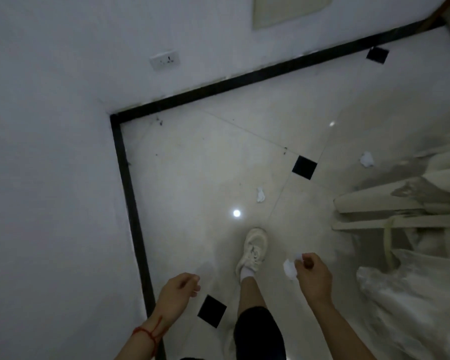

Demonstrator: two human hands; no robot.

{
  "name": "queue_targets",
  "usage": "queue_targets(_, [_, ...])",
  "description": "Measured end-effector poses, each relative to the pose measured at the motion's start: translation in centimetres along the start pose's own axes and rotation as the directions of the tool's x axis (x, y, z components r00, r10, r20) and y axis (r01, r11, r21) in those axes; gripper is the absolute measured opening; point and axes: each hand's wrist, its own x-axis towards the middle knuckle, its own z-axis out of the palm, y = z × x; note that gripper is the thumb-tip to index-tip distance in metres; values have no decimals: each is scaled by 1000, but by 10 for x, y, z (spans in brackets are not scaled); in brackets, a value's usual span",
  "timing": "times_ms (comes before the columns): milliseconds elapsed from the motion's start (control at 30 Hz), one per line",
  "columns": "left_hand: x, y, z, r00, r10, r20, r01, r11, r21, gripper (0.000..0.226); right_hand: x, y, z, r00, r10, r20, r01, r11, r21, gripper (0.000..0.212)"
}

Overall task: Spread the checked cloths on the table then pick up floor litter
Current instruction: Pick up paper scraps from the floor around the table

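Right hand (312,272) pinches crumpled tissue (289,267), lower right; left hand (179,289) loosely curled, empty; further paper scraps (260,194) lie mid-frame; advisable to crouch close, pinching each scrap whole.

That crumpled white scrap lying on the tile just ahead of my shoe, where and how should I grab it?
Probably pinch the crumpled white scrap across its narrow middle, coming straight down from above. It lies loose on the bare floor tile with nothing touching it, and its raised folds give fingers something to close on. The left hand looks free; the right hand already holds a paper wad.
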Motion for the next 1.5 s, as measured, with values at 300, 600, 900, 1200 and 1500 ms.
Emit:
queue_targets(300, [83, 149, 11, 990, 74, 117, -105, 950, 295, 26, 122, -79, -24, 988, 149, -52, -144, 987, 76, 13])
queue_targets(600, [227, 284, 39, 953, 170, 251, -272, 846, 458, 14, 217, -99, -1, 977, 183, -108, -168, 977, 132, 7])
queue_targets(900, [384, 252, 139, 886, 22, 462, -356, 671, 650, 12, 286, -16, 93, 936, 332, -116, -310, 934, 176, 14])
queue_targets(1200, [500, 149, 248, 914, 161, 373, -392, 594, 703, 59, 332, 79, 184, 952, 283, -114, -266, 953, 145, 8])
queue_targets(1500, [550, 101, 293, 857, 322, 403, -503, 344, 793, 22, 350, 131, 216, 955, 272, -120, -257, 958, 125, 8])
